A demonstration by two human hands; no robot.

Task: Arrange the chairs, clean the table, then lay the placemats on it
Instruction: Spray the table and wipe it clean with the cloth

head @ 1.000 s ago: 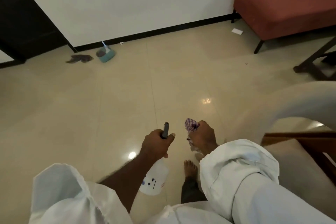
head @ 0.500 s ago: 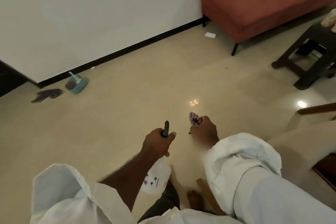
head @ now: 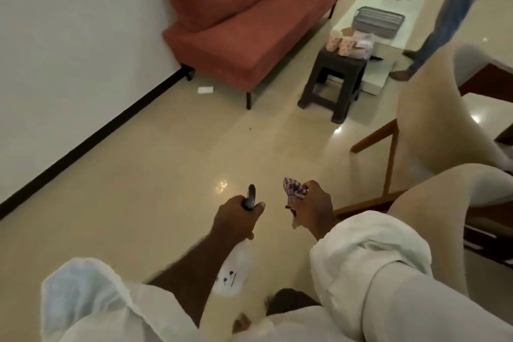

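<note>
A spray bottle (head: 233, 269) and checked cloth (head: 294, 190) carried beside two beige chairs (head: 433, 125)
The left hand (head: 236, 216) is curled round the bottle's dark trigger head, its white body hanging below; the right hand (head: 313, 211) clutches the cloth in a fist. The chairs stand just right of it, a red sofa (head: 244, 22) well ahead

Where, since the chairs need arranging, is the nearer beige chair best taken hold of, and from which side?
On the nearer beige chair, grip the top rim of the curved back, from above on its outer side, which faces the person: a rounded, exposed edge. The left hand holds a spray bottle and the right hand a checked cloth, so free one first.
</note>
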